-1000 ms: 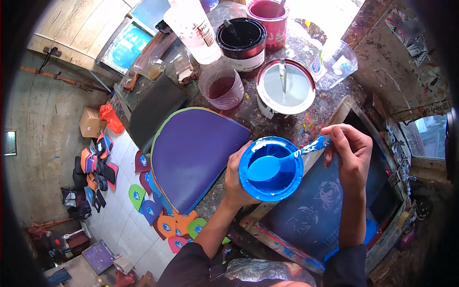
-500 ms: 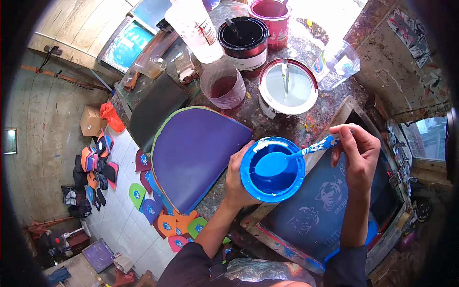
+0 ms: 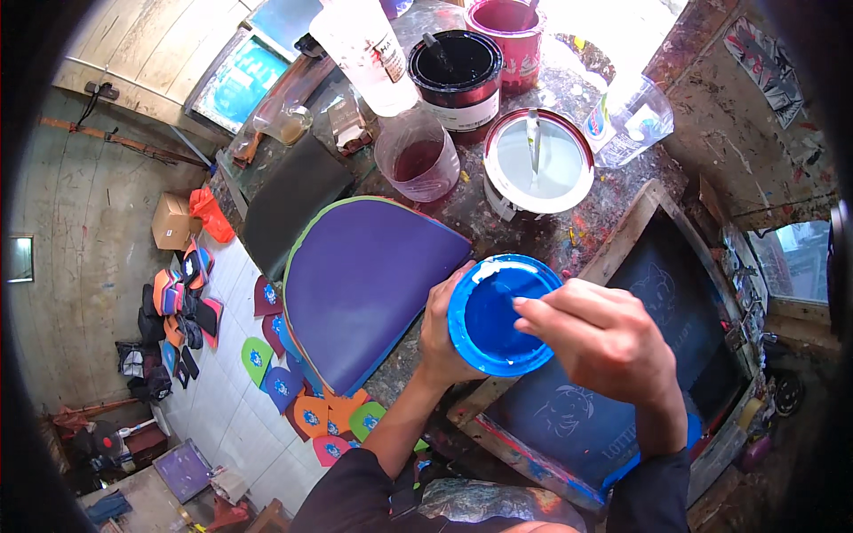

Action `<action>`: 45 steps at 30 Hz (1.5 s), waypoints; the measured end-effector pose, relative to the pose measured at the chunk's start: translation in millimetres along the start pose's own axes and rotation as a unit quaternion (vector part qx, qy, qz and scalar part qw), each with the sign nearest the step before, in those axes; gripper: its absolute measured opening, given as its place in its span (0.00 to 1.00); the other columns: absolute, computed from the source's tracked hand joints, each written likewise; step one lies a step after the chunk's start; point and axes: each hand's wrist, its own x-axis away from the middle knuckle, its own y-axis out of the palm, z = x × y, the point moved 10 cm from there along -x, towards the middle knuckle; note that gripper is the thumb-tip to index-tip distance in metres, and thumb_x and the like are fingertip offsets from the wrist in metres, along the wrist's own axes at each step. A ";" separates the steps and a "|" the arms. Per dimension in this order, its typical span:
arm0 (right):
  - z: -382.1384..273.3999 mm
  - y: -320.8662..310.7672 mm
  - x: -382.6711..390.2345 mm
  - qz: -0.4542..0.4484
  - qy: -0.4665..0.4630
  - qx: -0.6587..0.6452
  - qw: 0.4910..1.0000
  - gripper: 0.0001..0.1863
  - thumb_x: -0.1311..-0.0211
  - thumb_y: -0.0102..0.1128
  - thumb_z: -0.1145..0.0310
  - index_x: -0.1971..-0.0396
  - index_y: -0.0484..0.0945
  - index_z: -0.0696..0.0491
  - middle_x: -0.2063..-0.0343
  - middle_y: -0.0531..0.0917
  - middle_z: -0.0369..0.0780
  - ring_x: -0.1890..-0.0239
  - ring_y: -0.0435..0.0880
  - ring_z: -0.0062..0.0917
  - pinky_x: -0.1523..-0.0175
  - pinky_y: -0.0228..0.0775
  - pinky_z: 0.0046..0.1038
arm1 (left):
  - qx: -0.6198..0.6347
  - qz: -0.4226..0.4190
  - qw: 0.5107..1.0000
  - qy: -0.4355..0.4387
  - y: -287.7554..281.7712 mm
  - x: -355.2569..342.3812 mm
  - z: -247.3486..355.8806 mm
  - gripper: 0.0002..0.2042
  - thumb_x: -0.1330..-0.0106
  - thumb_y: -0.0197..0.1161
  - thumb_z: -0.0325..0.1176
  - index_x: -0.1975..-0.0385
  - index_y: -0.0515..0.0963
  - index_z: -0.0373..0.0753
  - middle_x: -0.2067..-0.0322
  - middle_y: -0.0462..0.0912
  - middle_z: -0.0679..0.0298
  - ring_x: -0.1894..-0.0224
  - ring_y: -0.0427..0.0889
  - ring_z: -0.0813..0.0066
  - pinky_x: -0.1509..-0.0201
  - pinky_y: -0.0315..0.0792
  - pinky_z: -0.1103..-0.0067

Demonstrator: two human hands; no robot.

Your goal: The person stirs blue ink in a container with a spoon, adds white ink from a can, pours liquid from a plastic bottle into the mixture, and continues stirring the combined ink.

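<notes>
My left hand (image 3: 442, 342) is wrapped round the side of a blue paint tub (image 3: 499, 365), tilted so its blue paint (image 3: 493, 311) faces me. Over the tub's right rim, my right hand (image 3: 609, 342) is closed in a pinch, fingertips above the paint. The spoon it grips is almost wholly hidden behind the fingers, its bowl apparently down in the paint. Below and right of the tub lies a wood-framed printing screen (image 3: 555, 404) with pale designs. Left of my left hand rests a stack of rounded foam sheets, purple on top (image 3: 373, 284).
Behind the tub stand a white paint can (image 3: 542, 169), a black paint can (image 3: 453, 67), a pink paint tub (image 3: 511, 35), a clear plastic cup (image 3: 413, 155) and a white bottle (image 3: 369, 58). Printed foam pieces (image 3: 284, 386) lie on the tiled floor at left.
My right hand has moved left and over the tub, lowering the spoon from above the paint into it. The left hand and tub have stayed nearly still.
</notes>
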 end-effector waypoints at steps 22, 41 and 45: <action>-5.0 22.0 -17.5 -0.168 -0.069 -0.066 0.981 0.12 0.45 0.69 0.78 0.60 0.87 0.57 0.67 0.84 0.39 0.64 0.88 0.31 0.56 0.83 0.32 | -0.016 0.012 1.000 0.013 -1.1 -4.8 9.6 0.55 0.62 0.91 0.45 0.32 0.64 0.34 0.37 0.77 0.46 0.39 0.80 0.45 0.34 0.75 0.58; 2.0 21.7 -15.0 -0.205 -0.024 -0.037 0.978 0.12 0.46 0.67 0.76 0.60 0.85 0.57 0.66 0.83 0.41 0.62 0.87 0.35 0.53 0.82 0.36 | -0.009 0.021 1.000 -0.006 -1.6 -4.1 5.6 0.54 0.62 0.91 0.44 0.33 0.65 0.35 0.38 0.78 0.47 0.39 0.80 0.45 0.34 0.74 0.58; 0.8 22.6 -21.2 -0.152 -0.049 0.016 0.987 0.14 0.47 0.66 0.75 0.58 0.85 0.57 0.64 0.84 0.42 0.60 0.87 0.35 0.50 0.82 0.37 | -0.012 0.013 1.000 0.006 -1.1 -8.0 14.3 0.54 0.61 0.91 0.44 0.33 0.64 0.35 0.38 0.78 0.47 0.39 0.80 0.46 0.34 0.75 0.58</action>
